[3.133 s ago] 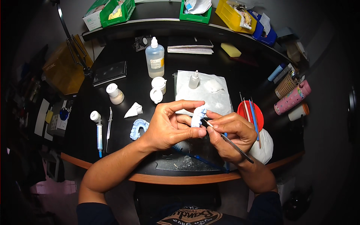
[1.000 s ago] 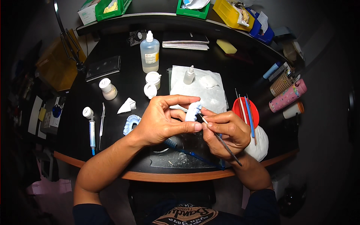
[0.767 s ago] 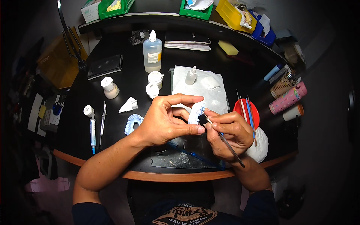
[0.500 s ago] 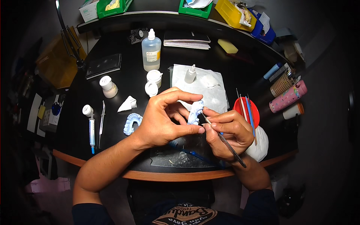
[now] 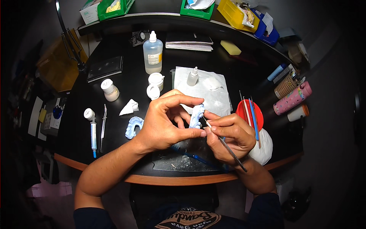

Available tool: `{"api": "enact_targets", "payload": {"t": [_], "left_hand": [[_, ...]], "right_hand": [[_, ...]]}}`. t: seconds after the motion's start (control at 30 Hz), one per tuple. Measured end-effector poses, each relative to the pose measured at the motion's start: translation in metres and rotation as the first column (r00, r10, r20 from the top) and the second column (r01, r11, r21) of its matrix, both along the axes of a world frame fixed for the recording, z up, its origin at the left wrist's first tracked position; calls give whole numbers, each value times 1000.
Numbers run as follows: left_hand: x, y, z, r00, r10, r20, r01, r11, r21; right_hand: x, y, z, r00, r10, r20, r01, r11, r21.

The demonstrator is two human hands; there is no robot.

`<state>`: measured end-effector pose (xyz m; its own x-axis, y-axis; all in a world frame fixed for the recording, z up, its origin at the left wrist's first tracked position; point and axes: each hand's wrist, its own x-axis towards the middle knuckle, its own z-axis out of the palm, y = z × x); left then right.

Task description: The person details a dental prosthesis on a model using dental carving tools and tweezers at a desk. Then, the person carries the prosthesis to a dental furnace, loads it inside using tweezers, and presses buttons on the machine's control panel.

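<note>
My left hand (image 5: pixel 170 119) grips a pale blue dental model (image 5: pixel 197 116) between thumb and fingers, raised over the middle of the desk. In my right hand (image 5: pixel 233 136) is a thin dark-handled dental carving tool (image 5: pixel 231 152), held like a pen. Its tip meets or nearly meets the right side of the model; the exact contact is too small to tell. A second blue dental model (image 5: pixel 134 127), arch-shaped, lies on the desk just left of my left wrist. Under my hands is a scratched dark mat (image 5: pixel 175 162).
White paper (image 5: pixel 219 97) bears a small dropper bottle (image 5: pixel 193 76). Behind stands a large clear bottle (image 5: pixel 153 53). White jars (image 5: pixel 156 81), a syringe (image 5: pixel 93 137) and tweezers (image 5: pixel 103 124) are to the left. A red bowl (image 5: pixel 260 114) with several tools and a pink bottle (image 5: pixel 292 98) are right.
The tool has turned slightly, its handle end shifting a little left. The model and both hands have moved very slightly left; both grips stay the same.
</note>
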<state>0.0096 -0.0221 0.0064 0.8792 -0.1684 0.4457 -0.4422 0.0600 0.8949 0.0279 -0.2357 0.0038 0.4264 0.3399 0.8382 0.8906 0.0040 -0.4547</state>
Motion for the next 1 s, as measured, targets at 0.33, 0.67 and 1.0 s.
{"api": "enact_targets", "payload": {"t": [0.33, 0.67, 1.0], "left_hand": [[1, 1, -1, 1000, 14, -4, -14, 1000, 18], [2, 3, 0, 999, -2, -34, 3, 1000, 31], [1, 2, 1, 996, -56, -75, 54, 998, -35]], "right_hand": [[-2, -1, 5, 1000, 20, 7, -19, 998, -55], [2, -3, 4, 999, 45, 17, -44, 996, -73], [1, 1, 2, 1000, 9, 10, -10, 999, 40]]}}
